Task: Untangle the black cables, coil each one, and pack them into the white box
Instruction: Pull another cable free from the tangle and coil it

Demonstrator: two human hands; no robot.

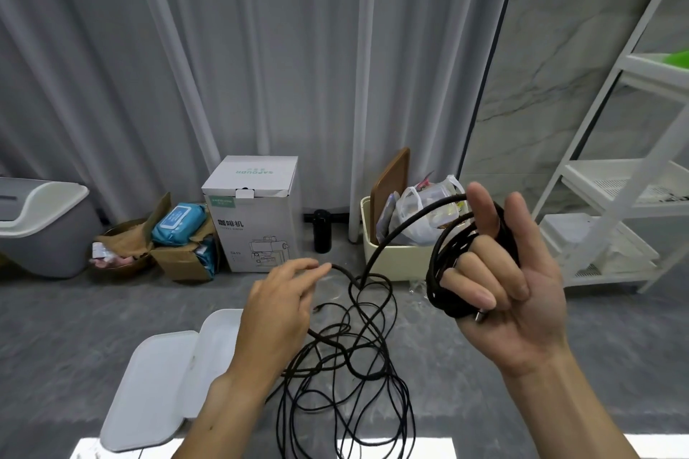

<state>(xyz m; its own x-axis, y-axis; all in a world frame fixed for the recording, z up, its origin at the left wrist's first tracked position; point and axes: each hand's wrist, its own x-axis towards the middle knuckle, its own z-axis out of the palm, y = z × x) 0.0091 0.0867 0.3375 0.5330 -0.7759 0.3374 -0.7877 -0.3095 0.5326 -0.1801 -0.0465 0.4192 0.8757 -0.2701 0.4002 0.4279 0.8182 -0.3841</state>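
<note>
So, far left there's a grey lidded bin (44, 227) against the pale pleated curtain (261, 48), then a torn brown cardboard box (182, 253) with a blue pack of wipes (179, 222) on top, and a tall white carton with a coffee machine drawn on it (257, 220). Down front on the grey floor (74, 328) sits the white plastic box (156, 380), lid open, partly hidden behind the left forearm.

Left hand (279, 306) is palm down, fingers reaching forward and pinching a strand of the black cable right at the fingertips. Just right of it and below, the loose tangle of thin black cables (350, 358) sprawls on the floor in overlapping loops, touching the box's right edge or just beside it, can't tell which.

One strand arcs up from the tangle to the right hand (522, 272), which is raised palm toward the camera. A coiled bundle of black cable (447, 265) is wrapped around its curled fingers, index finger and thumb sticking up.

Behind that is a cream bin stuffed with plastic bags (395, 253), and a white slatted shelf rack (615, 197) on the far right.
</note>
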